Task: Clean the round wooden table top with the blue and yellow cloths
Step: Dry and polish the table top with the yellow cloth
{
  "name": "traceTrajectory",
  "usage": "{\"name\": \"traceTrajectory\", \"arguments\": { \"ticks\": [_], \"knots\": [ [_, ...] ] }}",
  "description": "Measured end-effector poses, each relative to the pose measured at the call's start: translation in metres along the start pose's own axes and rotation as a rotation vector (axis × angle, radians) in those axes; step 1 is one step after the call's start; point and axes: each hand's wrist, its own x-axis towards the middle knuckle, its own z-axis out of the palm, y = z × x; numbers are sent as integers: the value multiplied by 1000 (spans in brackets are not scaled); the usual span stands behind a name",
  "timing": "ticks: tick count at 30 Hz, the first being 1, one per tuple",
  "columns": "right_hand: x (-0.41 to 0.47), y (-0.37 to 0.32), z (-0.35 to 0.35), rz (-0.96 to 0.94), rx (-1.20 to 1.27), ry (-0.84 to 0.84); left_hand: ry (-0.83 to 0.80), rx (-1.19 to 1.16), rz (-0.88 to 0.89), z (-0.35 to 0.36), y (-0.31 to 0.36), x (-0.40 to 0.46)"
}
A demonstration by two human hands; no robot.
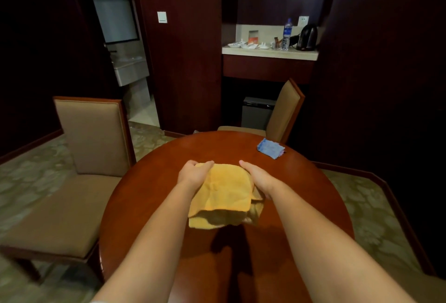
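Round wooden table (169, 206): dark red-brown, glossy top, filling the lower middle of the view.
Left chair (91, 133): tan cushioned seat and back, wooden frame, drawn up beside the table's left edge.
Far chair (284, 109): same type, at the table's far right edge.
Yellow cloth (222, 194): folded in layers, held up over the middle of the table, its shadow on the wood below.
Left hand (193, 174): fingers curled over the cloth's upper left edge, gripping it.
Right hand (258, 177): fingers curled round the cloth's upper right edge, gripping it.
Blue cloth (270, 148): crumpled, lying on the table near its far right rim, well apart from both hands.
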Motion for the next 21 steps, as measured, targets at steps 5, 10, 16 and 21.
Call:
{"name": "traceTrajectory", "arguments": {
  "ticks": [5,10,16,21],
  "knots": [
    [-4,-4,-9,-1,-89,-70,-65,-175,177,-2,8,-6],
    [-3,-6,-10,5,-153,-45,-175,-248,206,-6,13,-17],
    [-7,-17,-7,41,-256,-101,-319,-237,241,-12,10,-18],
    [-6,-17,-5,-33,-105,0,-455,-16,87,-22,6,-14]
  ]
}}
